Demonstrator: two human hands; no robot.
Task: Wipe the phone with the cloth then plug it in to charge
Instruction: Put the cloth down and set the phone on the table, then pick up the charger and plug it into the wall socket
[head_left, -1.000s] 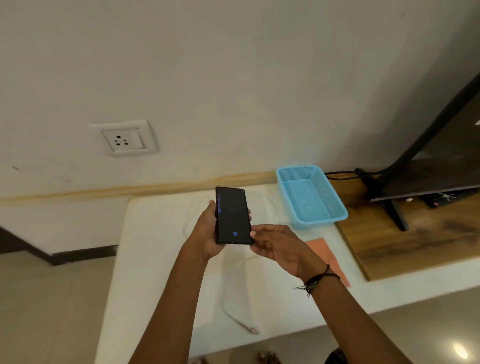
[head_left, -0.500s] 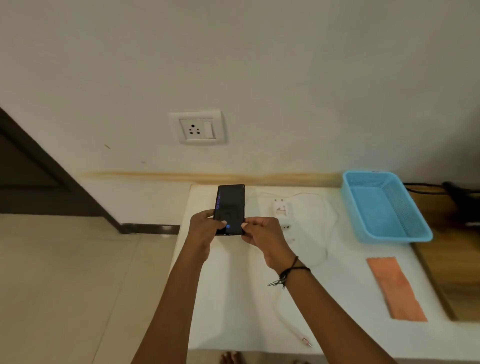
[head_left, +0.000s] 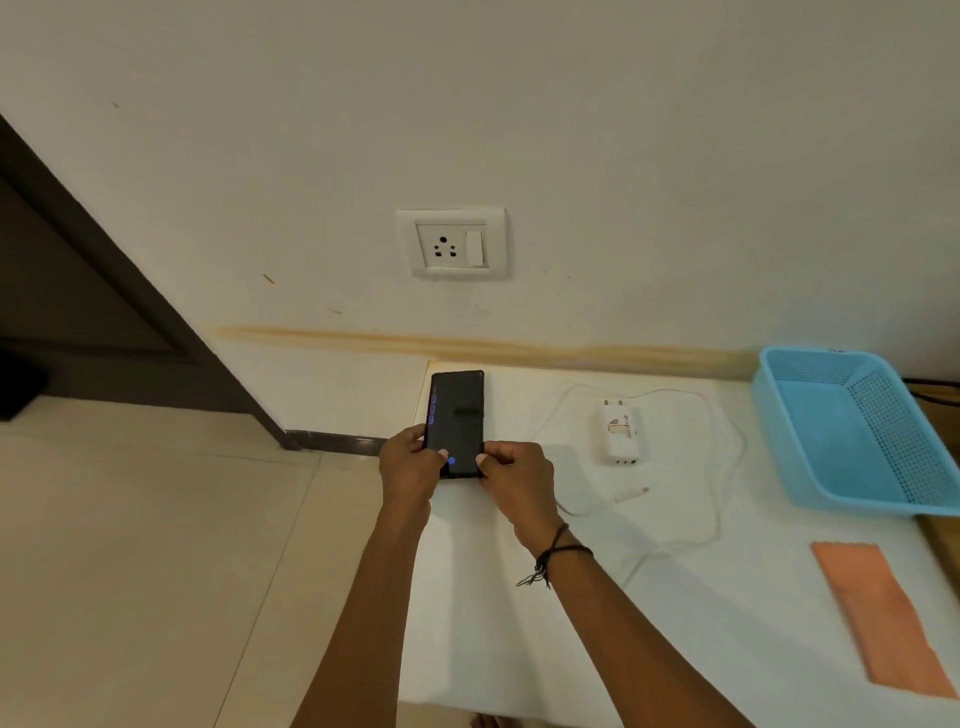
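A black phone (head_left: 457, 415) with a dark screen is held over the white table's far left corner. My left hand (head_left: 408, 460) grips its lower left edge and my right hand (head_left: 511, 470) pinches its lower right corner. To the right, a white charger adapter (head_left: 618, 434) lies flat on the table with its thin white cable (head_left: 727, 467) looped around it; a loose cable end (head_left: 631, 493) rests just below the adapter. A folded orange cloth (head_left: 878, 618) lies at the table's right side. A white wall socket (head_left: 451, 244) with a switch sits on the wall above the phone.
A blue plastic basket (head_left: 857, 431) stands at the table's far right against the wall. The white table (head_left: 519, 623) ends at a left edge over a beige tiled floor. A dark door frame (head_left: 104, 286) slants along the left wall.
The view has swung left, bringing the socket to centre and revealing the charger and cable. My right hand has come onto the phone's lower right corner, so both hands hold it.
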